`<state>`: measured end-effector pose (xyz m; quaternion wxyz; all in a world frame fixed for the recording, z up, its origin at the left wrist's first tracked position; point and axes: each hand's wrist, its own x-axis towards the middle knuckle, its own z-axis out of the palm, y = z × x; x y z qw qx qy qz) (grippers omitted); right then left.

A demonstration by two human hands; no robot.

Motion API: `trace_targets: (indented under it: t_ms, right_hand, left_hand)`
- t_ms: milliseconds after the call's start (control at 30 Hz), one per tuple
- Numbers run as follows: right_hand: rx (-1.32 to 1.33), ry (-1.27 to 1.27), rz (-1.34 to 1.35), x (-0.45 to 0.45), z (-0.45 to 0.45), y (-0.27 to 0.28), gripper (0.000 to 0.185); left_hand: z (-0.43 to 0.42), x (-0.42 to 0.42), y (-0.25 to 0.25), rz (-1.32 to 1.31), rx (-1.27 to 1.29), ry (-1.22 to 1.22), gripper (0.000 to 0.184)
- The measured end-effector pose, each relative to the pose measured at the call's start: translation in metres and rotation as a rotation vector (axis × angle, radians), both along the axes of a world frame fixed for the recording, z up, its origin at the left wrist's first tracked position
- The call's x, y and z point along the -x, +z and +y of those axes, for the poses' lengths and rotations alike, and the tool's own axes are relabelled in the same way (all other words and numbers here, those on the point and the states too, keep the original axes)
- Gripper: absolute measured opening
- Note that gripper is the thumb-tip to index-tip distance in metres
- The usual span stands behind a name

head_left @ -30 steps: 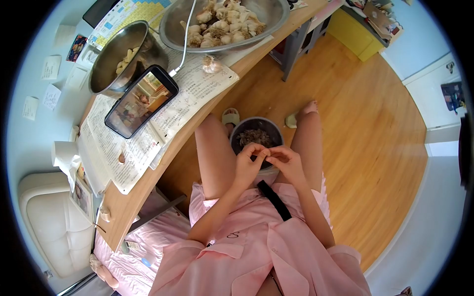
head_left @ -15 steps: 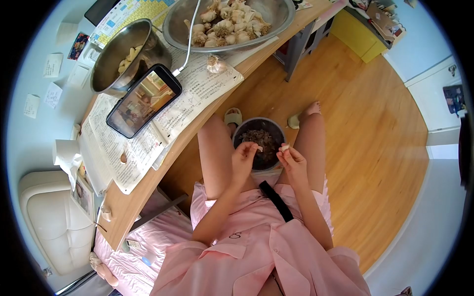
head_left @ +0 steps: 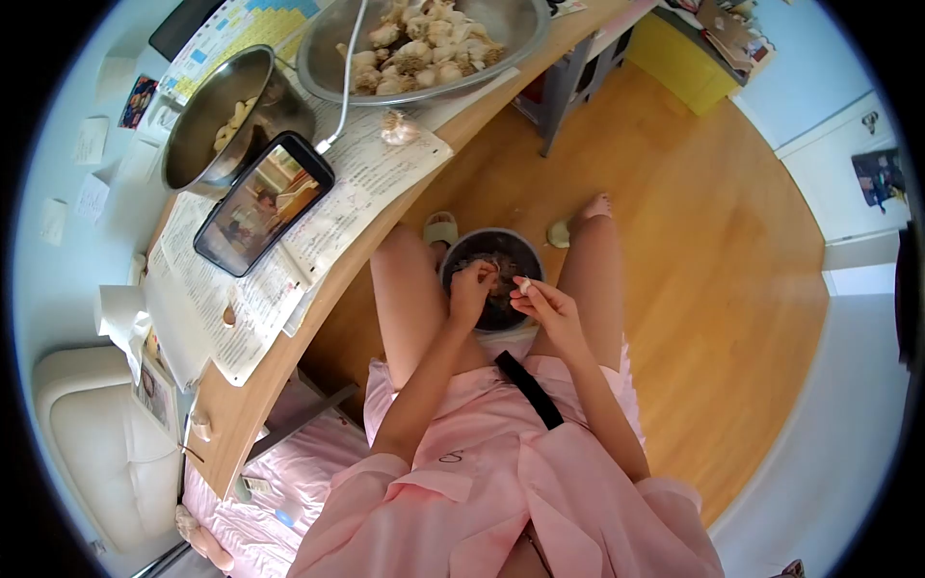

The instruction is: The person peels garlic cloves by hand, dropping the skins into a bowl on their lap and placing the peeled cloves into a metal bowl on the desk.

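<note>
Between thumb and fingers, my right hand pinches a pale garlic clove at the near right side of a bucket. My left hand is over the bucket's left part, fingertips pressed together; what they hold, if anything, is too small to make out. The round dark bucket stands on the floor between my legs, with papery garlic skins inside. Up on the desk, a wide metal basin holds many garlic bulbs. A deeper metal pot contains peeled cloves.
A phone with a white cable leans against the pot, its screen lit. Written papers cover the desk; a garlic bulb lies on them. A tissue pack sits at the desk's left side.
My left hand has moved away from me, deeper over the bucket, and the pale scrap at its fingertips no longer shows. My right hand still holds the clove. The whole view has shifted slightly.
</note>
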<state>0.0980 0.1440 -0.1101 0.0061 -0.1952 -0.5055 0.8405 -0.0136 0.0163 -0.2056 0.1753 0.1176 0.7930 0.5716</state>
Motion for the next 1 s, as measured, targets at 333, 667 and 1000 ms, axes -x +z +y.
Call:
trace_targets:
  t_ms: [333, 667, 1000]
  right_hand:
    - [-0.060, -0.053, 0.140, -0.001, -0.001, 0.000, 0.022]
    - [-0.202, -0.088, 0.188, 0.001, -0.013, 0.021, 0.013]
    - [-0.445, -0.156, 0.324, -0.004, -0.021, 0.054, 0.007]
  left_hand:
    - [0.000, -0.008, 0.012, -0.122, -0.135, -0.127, 0.019]
    - [-0.011, -0.041, 0.105, -0.203, -0.634, -0.085, 0.008]
    - [-0.018, -0.044, 0.148, -0.208, -0.700, -0.085, 0.003]
